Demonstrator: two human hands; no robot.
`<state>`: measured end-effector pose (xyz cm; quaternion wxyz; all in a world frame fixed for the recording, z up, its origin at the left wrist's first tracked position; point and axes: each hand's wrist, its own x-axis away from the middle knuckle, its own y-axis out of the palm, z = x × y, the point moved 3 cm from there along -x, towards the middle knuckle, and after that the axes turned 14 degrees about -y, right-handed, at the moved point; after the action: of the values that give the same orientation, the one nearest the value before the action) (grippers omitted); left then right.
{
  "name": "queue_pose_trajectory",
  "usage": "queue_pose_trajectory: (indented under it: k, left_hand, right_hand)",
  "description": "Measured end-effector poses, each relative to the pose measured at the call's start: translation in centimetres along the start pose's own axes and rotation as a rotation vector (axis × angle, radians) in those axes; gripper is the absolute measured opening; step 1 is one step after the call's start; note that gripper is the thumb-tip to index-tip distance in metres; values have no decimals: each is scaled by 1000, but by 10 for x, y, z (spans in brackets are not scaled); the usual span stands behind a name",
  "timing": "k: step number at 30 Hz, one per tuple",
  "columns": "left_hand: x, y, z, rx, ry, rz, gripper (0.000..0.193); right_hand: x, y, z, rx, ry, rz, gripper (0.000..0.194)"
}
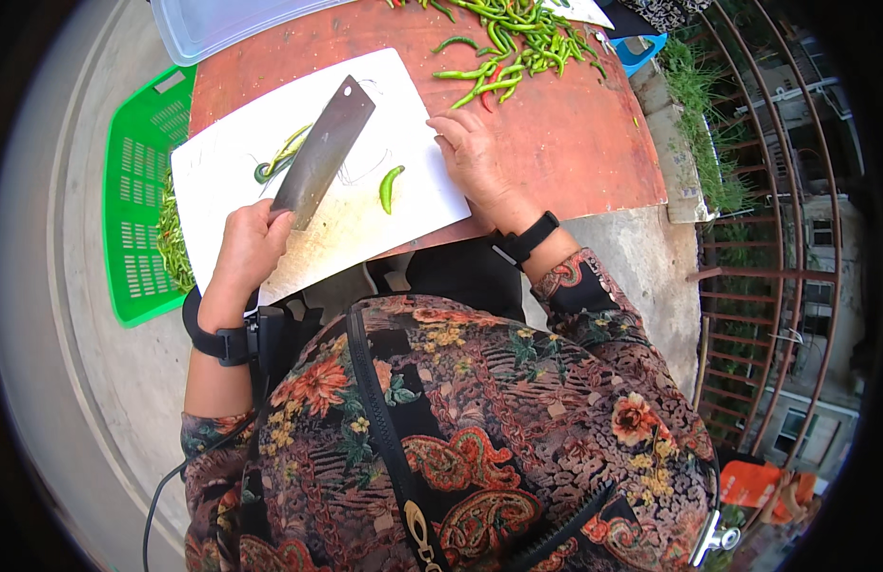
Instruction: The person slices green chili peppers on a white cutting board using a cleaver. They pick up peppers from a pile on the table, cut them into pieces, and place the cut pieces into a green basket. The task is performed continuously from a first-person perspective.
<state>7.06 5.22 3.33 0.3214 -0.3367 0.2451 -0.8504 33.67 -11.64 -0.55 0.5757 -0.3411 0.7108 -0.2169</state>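
My left hand (pixel 250 239) grips the near end of a cleaver (pixel 325 154), whose broad dark blade lies over a white cutting board (pixel 227 179). Partly beside and under the blade are green chili peppers (pixel 280 156), some cut or curled. One short green chili pepper (pixel 390 189) lies alone on the board, right of the blade. Just past the board's right edge is my right hand (pixel 464 143), fingers slightly bent and apart, holding nothing visible. A pile of green and a few red chilies (pixel 534 36) is spread on the reddish tabletop (pixel 555 150) beyond it.
A green plastic basket (pixel 134 214) with chilies inside stands below the table's left side. At the top left is a translucent plastic tub (pixel 198 28). A blue plastic container (pixel 638 53) sits past the far right corner. Metal railings (pixel 770 275) run along the right.
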Motion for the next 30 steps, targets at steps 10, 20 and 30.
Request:
queue_pose_trajectory:
  k: [10,20,30]
  left_hand:
    - [37,27,4,-194,306,-42,25]
    - [10,0,-36,-106,99,158,25]
    - [20,-1,-27,-114,49,145,24]
  right_hand:
    - [-12,-29,119,527,117,-396,25]
    - [-18,-4,-21,261,-287,-257,27]
    - [8,39,-78,-156,8,4,18]
